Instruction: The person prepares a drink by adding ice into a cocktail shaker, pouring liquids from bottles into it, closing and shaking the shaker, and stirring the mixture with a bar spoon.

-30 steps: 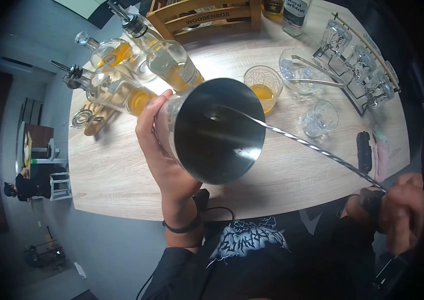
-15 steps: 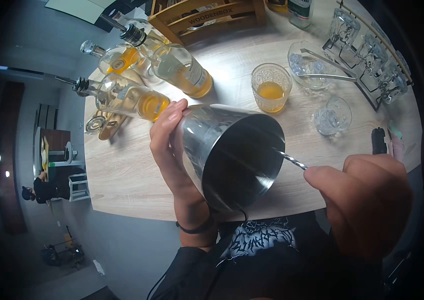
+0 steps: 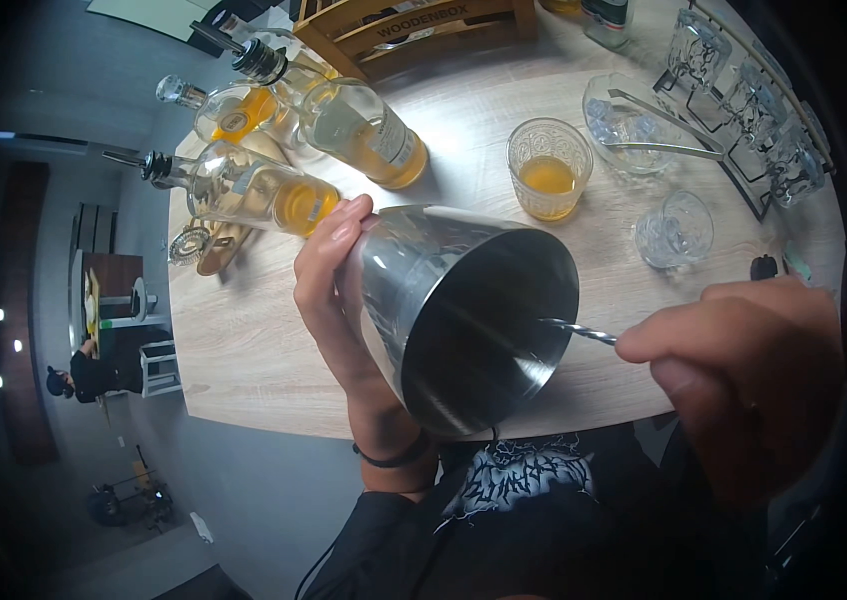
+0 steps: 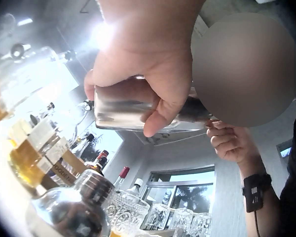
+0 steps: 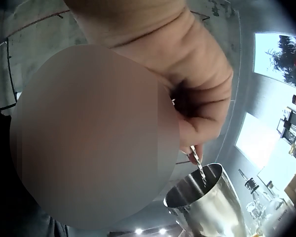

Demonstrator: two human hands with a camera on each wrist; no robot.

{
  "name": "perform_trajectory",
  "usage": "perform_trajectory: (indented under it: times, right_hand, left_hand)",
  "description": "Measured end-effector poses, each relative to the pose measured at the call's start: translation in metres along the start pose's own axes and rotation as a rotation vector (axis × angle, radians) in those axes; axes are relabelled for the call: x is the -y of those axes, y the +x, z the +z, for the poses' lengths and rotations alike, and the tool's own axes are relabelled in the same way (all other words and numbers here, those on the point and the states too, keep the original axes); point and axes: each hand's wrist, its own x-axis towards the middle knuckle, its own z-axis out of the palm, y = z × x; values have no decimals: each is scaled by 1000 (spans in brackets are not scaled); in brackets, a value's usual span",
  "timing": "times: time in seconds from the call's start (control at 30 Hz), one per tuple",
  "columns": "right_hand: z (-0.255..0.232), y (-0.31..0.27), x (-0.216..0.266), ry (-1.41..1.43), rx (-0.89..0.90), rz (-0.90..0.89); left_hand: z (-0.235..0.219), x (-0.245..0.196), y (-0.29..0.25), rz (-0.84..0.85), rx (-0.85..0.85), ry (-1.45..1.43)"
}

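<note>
A steel shaker tin (image 3: 409,265) is held tilted over the table, its wide mouth turned toward the head camera and my right side. My left hand (image 3: 329,290) grips it round the base and side; the left wrist view shows the thumb (image 4: 160,118) along the wall of the tin. My right hand (image 3: 749,375) pinches a bar spoon (image 3: 584,331) by its twisted stem, close outside the rim. The spoon's lower end is hidden inside the tin. In the right wrist view the stem (image 5: 200,168) runs down from the fingertips into the mouth.
Behind the tin stands a patterned glass (image 3: 550,180) of amber liquid. To its right are an ice bowl (image 3: 634,160) with tongs, a glass of ice (image 3: 675,231) and a glass rack (image 3: 744,100). Bottles (image 3: 354,135) with pourers, a strainer (image 3: 190,245) and a wooden crate (image 3: 424,35) stand left and back.
My right hand has come in from the far right and holds the spoon much nearer the tin, with the spoon deeper inside. The tin has turned sideways, its mouth facing more to the right.
</note>
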Motion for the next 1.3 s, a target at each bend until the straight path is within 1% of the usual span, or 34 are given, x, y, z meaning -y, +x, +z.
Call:
perform_trajectory:
  times: [0.03, 0.07, 0.1, 0.13, 0.17, 0.23, 0.27, 0.3, 0.33, 0.37, 0.4, 0.47, 0.5, 0.57, 0.6, 0.63, 0.67, 0.7, 0.73, 0.77, 0.8, 0.87, 0.9, 0.93, 0.97, 1.03, 1.07, 1.13, 1.2, 1.27, 1.3]
  right_hand:
    - [-3, 1, -1, 19, 42, 34]
    - [-6, -1, -4, 20, 43, 34]
    - [-10, -4, -8, 88, 96, 59]
    - [-14, -6, -13, 155, 148, 83]
    - [-20, -10, -16, 155, 148, 82]
    - [-34, -17, -17, 157, 268, 174]
    - [-38, -22, -12, 156, 268, 173]
    - [-42, -28, -6, 233, 276, 365]
    - [-45, -31, -2, 309, 282, 556]
    - [-48, -29, -4, 309, 281, 555]
    - [-52, -25, -9, 370, 319, 504]
    - [-60, -13, -24, 490, 391, 397]
    - [-64, -6, -32, 549, 427, 343]
    - [-71, 5, -45, 664, 498, 232]
    - [-74, 9, -48, 720, 533, 175]
    - [-75, 10, -48, 774, 568, 118]
    - [-74, 4, -36, 768, 566, 116]
    - [-68, -8, -16, 725, 382, 436]
    - [-62, -15, -5, 665, 185, 747]
    - [-57, -17, -9, 713, 138, 748]
    - [-54, -15, -12, 703, 134, 742]
    - [-46, -13, -18, 942, 72, 785]
    - [-33, -24, -31, 1053, -26, 642]
    - [-30, -28, -38, 1046, -26, 640]
    - [-29, -32, -43, 1121, -39, 660]
    - [-29, -42, -56, 1266, -52, 683]
    - [-30, -47, -62, 1261, -52, 681]
    - [-33, -56, -70, 1405, -58, 689]
    - [-36, -62, -75, 1435, -70, 692]
    - [-42, -70, -77, 1462, -86, 697]
    - [-46, -74, -77, 1456, -108, 711]
  left_hand:
    - [0, 1, -1, -9, 6, 9]
    - [0, 1, -1, -18, 11, 18]
    - [-1, 1, -1, -18, 11, 19]
    - [-1, 1, -1, -57, 16, 4]
    - [-2, 2, -1, -96, 20, -12]
    - [-4, 5, 0, -122, 30, -43]
    - [-4, 7, -1, -148, 40, -75]
    - [-3, 10, -5, -147, 40, -76]
    - [-2, 15, -11, -216, -6, -235]
    - [-1, 19, -15, -283, -52, -394]
    - [-3, 19, -19, -282, -53, -394]
    - [-7, 18, -25, -414, -48, -321]
    - [-8, 16, -23, -412, -51, -322]
    - [-12, 9, -17, -443, 20, -192]
    - [-12, 8, -14, -440, 18, -194]
    - [-11, 8, -11, -376, 6, -209]
    - [-10, 9, -8, -311, -7, -225]
    - [-11, 10, -7, -307, -13, -230]
    - [-12, 11, -6, -240, -1, -211]
    - [-13, 12, -4, -174, 8, -192]
    - [-13, 12, -4, -170, -1, -197]
    - [-11, 12, -3, -163, -20, -313]
    - [-11, 14, -3, -160, -26, -318]
    - [-11, 16, -4, -159, -17, -281]
    - [-10, 17, -5, -159, -8, -245]
    - [-5, 17, -3, -152, -13, -265]
    - [-3, 16, -3, -143, -14, -281]
    - [-2, 14, -3, -139, -8, -270]
    - [-1, 10, -3, -134, 1, -265]
    - [-1, 4, -5, -241, 29, -367]
    - [-1, 2, -4, -241, 28, -379]
